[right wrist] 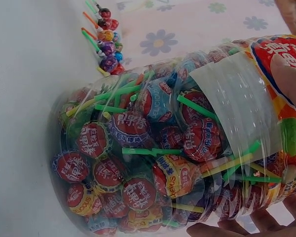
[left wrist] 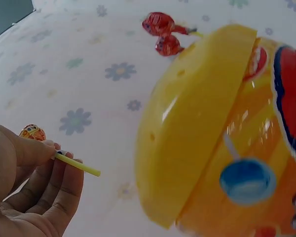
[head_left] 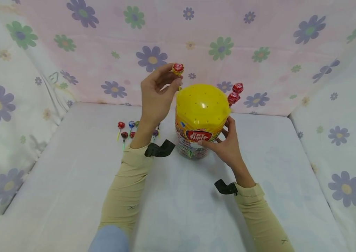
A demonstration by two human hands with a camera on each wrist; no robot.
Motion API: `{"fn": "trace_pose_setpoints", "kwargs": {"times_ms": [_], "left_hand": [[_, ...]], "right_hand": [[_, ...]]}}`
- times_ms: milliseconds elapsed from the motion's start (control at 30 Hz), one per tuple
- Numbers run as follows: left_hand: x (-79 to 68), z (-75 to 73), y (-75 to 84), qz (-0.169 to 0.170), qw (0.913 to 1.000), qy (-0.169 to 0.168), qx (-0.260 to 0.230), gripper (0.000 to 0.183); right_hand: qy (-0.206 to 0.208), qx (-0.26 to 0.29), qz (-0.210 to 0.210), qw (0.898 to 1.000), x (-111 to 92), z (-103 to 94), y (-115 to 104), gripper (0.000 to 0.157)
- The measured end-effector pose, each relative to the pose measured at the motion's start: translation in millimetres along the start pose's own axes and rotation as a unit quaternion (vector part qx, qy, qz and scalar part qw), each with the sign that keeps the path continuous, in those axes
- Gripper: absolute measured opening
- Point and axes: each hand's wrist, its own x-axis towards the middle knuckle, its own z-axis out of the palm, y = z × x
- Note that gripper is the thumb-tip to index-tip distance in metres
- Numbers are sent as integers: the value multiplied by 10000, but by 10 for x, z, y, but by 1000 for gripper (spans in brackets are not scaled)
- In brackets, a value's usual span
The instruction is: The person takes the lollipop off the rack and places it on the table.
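My left hand (head_left: 157, 94) pinches a lollipop (head_left: 178, 68) with a red and yellow wrapper, up beside the yellow lid of a big candy jar. In the left wrist view its yellow stick (left wrist: 79, 165) points toward the lid (left wrist: 187, 128), which has small holes. My right hand (head_left: 228, 141) grips the side of the jar (head_left: 193, 134), thumb on the label and fingers round the back. Through the clear wall in the right wrist view, many wrapped lollipops (right wrist: 138, 192) show inside. Two red lollipops (head_left: 235, 93) stick out from the lid's right edge.
Several loose lollipops (head_left: 121, 126) lie on the white table (head_left: 71, 182) left of the jar, partly hidden by my left forearm. A flowered cloth (head_left: 108, 45) hangs behind the table and along both sides.
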Motion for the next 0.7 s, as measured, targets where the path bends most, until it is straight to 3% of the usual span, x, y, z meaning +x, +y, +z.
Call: {"fn": "trace_pose_setpoints", "kwargs": {"times_ms": [200, 400, 533, 700], "left_hand": [[-136, -469, -172, -559, 9974, 409, 177, 34], [-379, -993, -431, -1122, 9874, 580, 953, 33], [-575, -1340, -593, -1852, 9720, 641, 1299, 37], [-796, -1707, -784, -2843, 9435, 639, 1579, 42]], "right_hand": [[-9, 31, 32, 10000, 5, -3, 6, 99], [-5, 10, -31, 10000, 4, 7, 1, 98], [-7, 38, -7, 10000, 1, 6, -6, 99], [6, -30, 28, 10000, -7, 4, -12, 99]]}}
